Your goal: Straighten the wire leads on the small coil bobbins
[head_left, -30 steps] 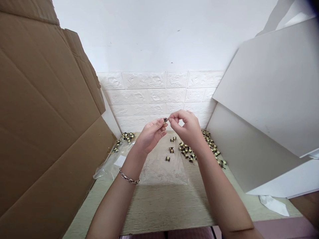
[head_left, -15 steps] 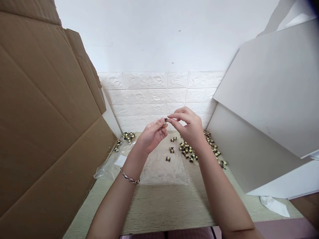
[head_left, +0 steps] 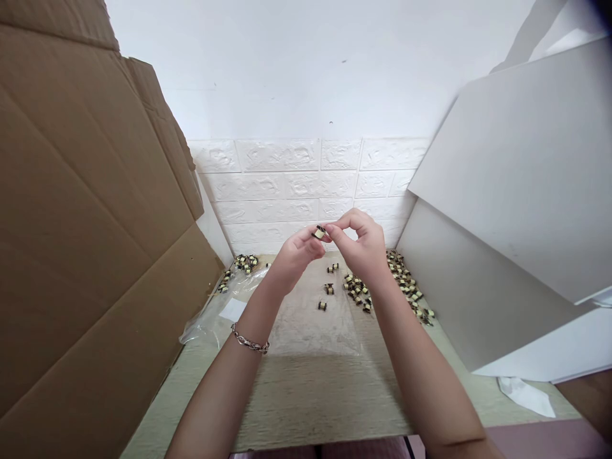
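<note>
A small coil transformer [head_left: 319, 234] with a yellow-wrapped middle and black ends is held up between my hands, above the far part of the table. My left hand [head_left: 297, 258] has its fingers closed around the left side of the transformer. At its right end, the thumb and forefinger of my right hand [head_left: 362, 247] pinch together; whether they grip a pin, a wire or the black end is too small to tell. Below the hands, a few loose transformers [head_left: 329, 289] lie on a clear plastic sheet [head_left: 306, 331].
A heap of transformers [head_left: 406, 284] lies at the right, and a smaller pile [head_left: 246, 262] at the back left beside a crumpled clear bag [head_left: 203, 322]. Cardboard [head_left: 95, 223] walls the left side, white panels [head_left: 516, 159] the right. A white scrap [head_left: 526, 395] lies at the front right.
The transformer has turned so that its yellow side faces me. My left hand has rolled, and my right thumb and forefinger have closed into a tighter pinch at its right end.
</note>
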Available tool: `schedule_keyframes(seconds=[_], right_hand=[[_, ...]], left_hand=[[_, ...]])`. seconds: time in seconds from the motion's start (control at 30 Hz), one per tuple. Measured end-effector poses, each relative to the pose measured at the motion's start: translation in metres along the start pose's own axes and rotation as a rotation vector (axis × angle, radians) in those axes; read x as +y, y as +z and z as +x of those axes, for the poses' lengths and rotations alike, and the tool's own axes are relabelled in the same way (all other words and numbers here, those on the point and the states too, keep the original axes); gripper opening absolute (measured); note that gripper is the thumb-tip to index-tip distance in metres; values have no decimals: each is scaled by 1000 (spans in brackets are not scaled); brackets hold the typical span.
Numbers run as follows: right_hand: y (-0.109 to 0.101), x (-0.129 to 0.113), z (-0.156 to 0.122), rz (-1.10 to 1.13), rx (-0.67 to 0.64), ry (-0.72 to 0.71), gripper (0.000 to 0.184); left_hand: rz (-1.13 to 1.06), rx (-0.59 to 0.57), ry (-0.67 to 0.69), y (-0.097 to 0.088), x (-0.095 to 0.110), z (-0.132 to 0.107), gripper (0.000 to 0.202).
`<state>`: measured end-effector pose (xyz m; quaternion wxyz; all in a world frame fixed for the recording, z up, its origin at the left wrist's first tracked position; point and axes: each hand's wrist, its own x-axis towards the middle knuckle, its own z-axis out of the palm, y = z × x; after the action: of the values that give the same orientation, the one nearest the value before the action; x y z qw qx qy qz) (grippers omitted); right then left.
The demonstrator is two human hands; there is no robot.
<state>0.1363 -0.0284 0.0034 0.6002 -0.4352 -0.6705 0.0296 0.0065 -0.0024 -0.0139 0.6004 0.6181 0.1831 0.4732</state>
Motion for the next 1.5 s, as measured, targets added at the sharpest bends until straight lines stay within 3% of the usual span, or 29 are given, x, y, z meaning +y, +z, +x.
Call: schedule_keyframes(seconds=[0.1,0.2,0.33,0.43,0.6,1.13,1.5], right_hand=[[1,-1,0,93,-1,83,17],[2,-1,1,156,20,128,19],[3,2,2,159,22,118,16],[4,3,1,124,13,113,16],[6,2,0,94,2,116,16],[7,-3,-4,-173,-8,-1,15],[4,-1,-3,-118,-84,16,14]], left_hand=[[460,12,138,-1,-3,0,58],[799,177,341,1,-9,0,64],[981,424,607,5,-13,-2,46],[1062,488,710,6,-11,-4,31],[1166,492,766,1,-11,-3,22],[1312,479,815,-17,-20,-3,28],[1188,522,799,-10,-15,-3,23]])
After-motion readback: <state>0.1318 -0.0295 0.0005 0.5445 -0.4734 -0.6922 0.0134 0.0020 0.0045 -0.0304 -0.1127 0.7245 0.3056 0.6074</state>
